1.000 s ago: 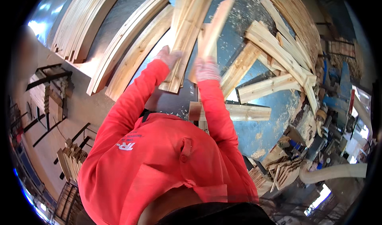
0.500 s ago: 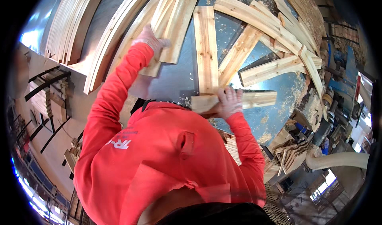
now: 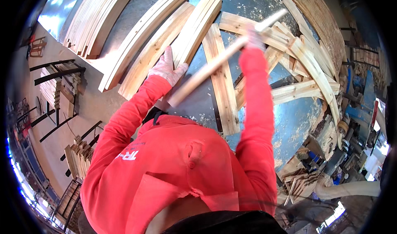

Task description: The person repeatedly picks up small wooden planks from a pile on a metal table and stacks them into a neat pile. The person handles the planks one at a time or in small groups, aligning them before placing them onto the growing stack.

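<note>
A pale wooden board [image 3: 215,64] slants across the middle, raised over the other boards and blurred by motion. My right hand [image 3: 253,39], in a thin glove, is closed on it towards its far end. On the left, my left hand [image 3: 164,70], also gloved, has its fingers stretched and its thumb apart. It rests against the near end of a pair of boards [image 3: 194,31] laid together. Beneath the raised board lies a flat knotty board [image 3: 222,83]. Right beside my left hand is another long board [image 3: 155,50].
A stack of boards [image 3: 97,21] and a smaller group of boards [image 3: 142,39] lie to the left on the metal table [image 3: 291,122]. Curved boards [image 3: 316,70] are piled crosswise at the right among wood shavings. A pale hose [image 3: 349,189] runs at the lower right.
My right hand has lifted the board from the near side and swung it up over the others. The boards by my left hand have come together. The whole view has shifted slightly.
</note>
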A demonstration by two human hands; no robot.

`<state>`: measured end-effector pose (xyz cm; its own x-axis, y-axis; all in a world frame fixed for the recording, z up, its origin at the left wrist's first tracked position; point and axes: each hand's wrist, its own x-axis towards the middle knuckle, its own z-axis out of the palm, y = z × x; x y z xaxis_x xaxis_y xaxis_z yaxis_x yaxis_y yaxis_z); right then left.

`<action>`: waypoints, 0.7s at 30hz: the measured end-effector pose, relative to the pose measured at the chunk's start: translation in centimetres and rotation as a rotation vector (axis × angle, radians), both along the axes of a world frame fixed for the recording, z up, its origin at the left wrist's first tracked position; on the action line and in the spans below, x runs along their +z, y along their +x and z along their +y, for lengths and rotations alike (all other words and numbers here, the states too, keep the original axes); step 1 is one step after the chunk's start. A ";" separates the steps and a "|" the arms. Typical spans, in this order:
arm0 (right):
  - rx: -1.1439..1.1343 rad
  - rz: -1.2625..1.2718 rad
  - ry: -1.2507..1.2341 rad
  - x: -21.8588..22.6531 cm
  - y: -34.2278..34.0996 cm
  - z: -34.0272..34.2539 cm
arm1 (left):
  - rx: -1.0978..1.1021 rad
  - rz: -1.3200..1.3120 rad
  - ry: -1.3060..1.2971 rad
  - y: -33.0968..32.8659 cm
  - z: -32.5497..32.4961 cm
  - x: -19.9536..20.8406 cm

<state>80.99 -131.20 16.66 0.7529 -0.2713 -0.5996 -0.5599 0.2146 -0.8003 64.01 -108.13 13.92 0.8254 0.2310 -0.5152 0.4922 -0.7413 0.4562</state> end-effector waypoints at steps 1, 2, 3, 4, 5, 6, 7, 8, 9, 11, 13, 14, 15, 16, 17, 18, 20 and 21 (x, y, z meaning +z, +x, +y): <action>0.138 -0.036 -0.132 -2.3 0.6 2.3 | -0.024 0.014 0.037 0.2 -0.3 1.7; 0.266 -0.076 -0.269 -4.8 1.2 4.7 | -0.047 0.030 0.073 0.3 -1.1 3.3; 0.464 -0.113 -0.404 -5.9 1.5 6.4 | -0.054 0.051 0.107 0.1 -1.8 4.0; 0.785 -0.141 -0.551 -6.0 2.3 6.6 | -0.045 0.042 0.205 -0.5 -2.5 3.3; 1.105 -0.172 -0.695 -5.9 3.3 6.2 | -0.065 0.097 0.347 -0.8 -3.1 2.7; 1.116 -0.336 -1.061 -5.6 4.3 5.0 | -0.029 0.064 0.322 -1.1 -3.1 1.7; 1.102 -0.511 -1.421 -4.6 5.1 3.3 | 0.008 0.034 0.299 -1.4 -3.1 1.2; 1.051 -0.692 -1.781 -3.4 6.0 1.1 | 0.003 0.024 0.281 -1.4 -3.1 1.1; 1.187 -0.475 -1.853 -2.3 7.4 -1.0 | 0.012 0.017 0.272 -1.5 -3.0 1.1; 1.343 0.096 -1.609 1.3 9.3 -4.1 | -0.006 -0.022 0.230 -1.4 -2.6 1.2; 1.507 -0.023 -1.760 -1.6 9.7 -7.3 | -0.005 -0.046 0.202 -1.6 -2.1 1.3; 1.576 -0.027 -1.793 -0.3 8.8 -6.9 | 0.009 -0.001 0.192 -1.5 -1.8 1.8; 1.609 -0.011 -1.781 -0.1 7.6 -7.0 | 0.023 -0.004 0.193 -1.7 -1.4 1.8; 1.633 -0.001 -1.783 0.2 7.1 -7.3 | 0.041 -0.019 0.192 -1.6 -1.2 1.8; 1.656 0.012 -1.785 0.3 7.0 -7.5 | 0.056 -0.035 0.189 -1.4 -1.0 1.6; 1.640 -0.032 -1.811 0.2 7.1 -8.1 | 0.063 -0.186 0.251 -1.9 -0.6 0.8; 1.740 0.024 -1.668 1.4 6.5 -7.7 | 0.104 -0.115 0.087 -1.5 0.6 1.5; 1.782 0.061 -1.594 2.0 5.9 -7.2 | 0.119 -0.078 0.002 -1.5 1.3 1.6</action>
